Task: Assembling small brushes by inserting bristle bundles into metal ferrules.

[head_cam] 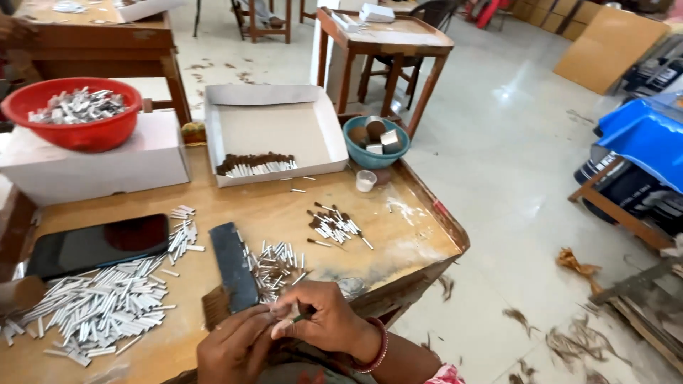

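Both hands sit low at the bottom centre of the frame, worked in close together. Right hand [324, 316], with a red bangle at the wrist, has thumb and forefinger pressed together on a thin green stick [299, 318], which pokes out only a little. Left hand [231, 348] is curled up against it; whether its fingers pinch the same stick or just steady it, I cannot tell from here.

Now the risks, as I judge them. Just above the knuckles lies a loose scatter of small silver tubes [274, 264], and beside it a dark flat block [235, 264] with a brush of brown bristle [215, 307] at its near end. One careless sweep of the right wrist and those tubes roll off. The wooden table [398, 242] ends close by at lower right, and the floor [512, 213] there is already strewn with brown fibre, so anything dropped would be hard to spot.

Further left, the big heap of silver tubes [96, 309] crowds up to a dark phone [96, 245]; a nudge from the left elbow could shove them under or over it.

Up at centre, finished little brushes [334, 226] lie loose, and more line the white cardboard tray [274, 131]. The red bowl [71, 114] at upper left perches on a white box [92, 160], a touch top-heavy to my eye; a jolt to the table might tip it.
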